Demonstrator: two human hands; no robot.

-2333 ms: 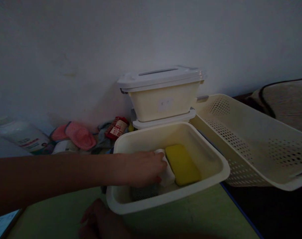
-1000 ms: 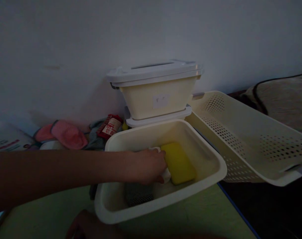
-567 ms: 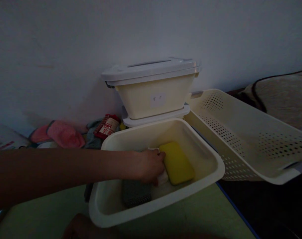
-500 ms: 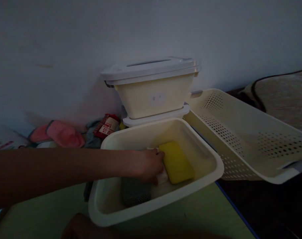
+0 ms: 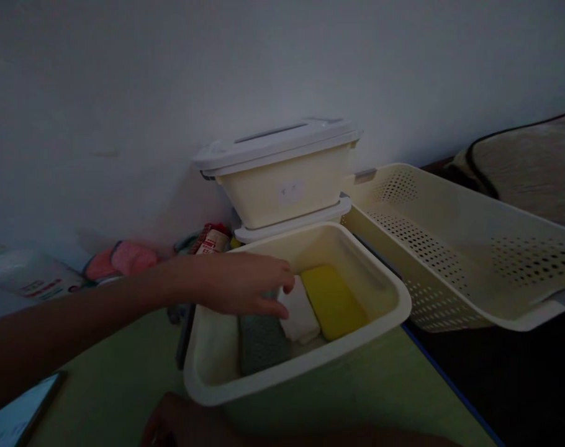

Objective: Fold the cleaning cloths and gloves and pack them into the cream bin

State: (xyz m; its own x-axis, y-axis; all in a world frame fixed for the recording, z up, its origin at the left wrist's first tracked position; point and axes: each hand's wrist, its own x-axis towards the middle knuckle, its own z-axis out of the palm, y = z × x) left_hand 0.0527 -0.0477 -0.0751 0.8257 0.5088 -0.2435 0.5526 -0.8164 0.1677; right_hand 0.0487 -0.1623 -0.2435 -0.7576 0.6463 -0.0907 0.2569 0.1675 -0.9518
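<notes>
My left hand (image 5: 245,284) reaches over the near cream tub (image 5: 398,304) with thumb and fingers apart, holding nothing. Just beyond its fingertips lies a white folded cloth (image 5: 301,313) on the tub floor. On the right of that cloth is a flat yellow folded cloth (image 5: 336,304); a dark grey-green folded cloth (image 5: 262,344) lies on the left, partly under my hand from this angle. My right hand (image 5: 184,422) rests low in front of the tub, dark and cut off by the bottom edge, its fingers hardly visible.
Behind stands a lidded cream box (image 5: 287,186) with a paper label. A perforated cream basket (image 5: 450,242) sits at the right. Pink cloths (image 5: 128,257), a red packet (image 5: 212,239) and a white plastic bag (image 5: 35,276) lie along the wall; a phone-like screen (image 5: 22,413) is at lower left.
My left hand has let go of the white cloth, rising and drawing back leftward with its fingers spread. The white cloth now lies uncovered between the other two. The view has shifted slightly.
</notes>
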